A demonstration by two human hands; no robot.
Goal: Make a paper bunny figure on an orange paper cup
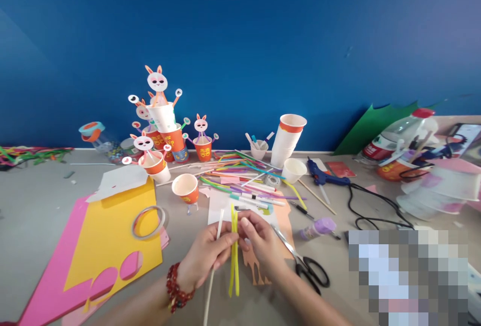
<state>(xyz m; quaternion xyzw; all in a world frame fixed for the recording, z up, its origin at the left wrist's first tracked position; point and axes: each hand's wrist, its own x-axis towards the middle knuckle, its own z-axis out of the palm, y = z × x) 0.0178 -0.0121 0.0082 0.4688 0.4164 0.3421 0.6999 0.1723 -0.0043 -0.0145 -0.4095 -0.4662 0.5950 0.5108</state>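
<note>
My left hand [206, 256], with a red bead bracelet on the wrist, is closed around a white straw [220, 221] that runs from above the fingers down past the wrist. My right hand [263, 243] meets it at the fingertips. Between both hands a folded yellow straw [234, 266] hangs upright, pinched by the fingers of both. The hands hover over a white sheet [216, 204] and an orange paper cut-out [259, 276] on the grey table.
Black-handled scissors [306, 266] lie right of my right hand, a purple glue stick [319, 226] and blue glue gun [323, 176] beyond. Yellow and pink foam sheets [105, 235] with a tape ring [148, 222] lie left. Paper-cup rabbits [161, 135], stacked cups [287, 138] and coloured straws [240, 175] stand behind.
</note>
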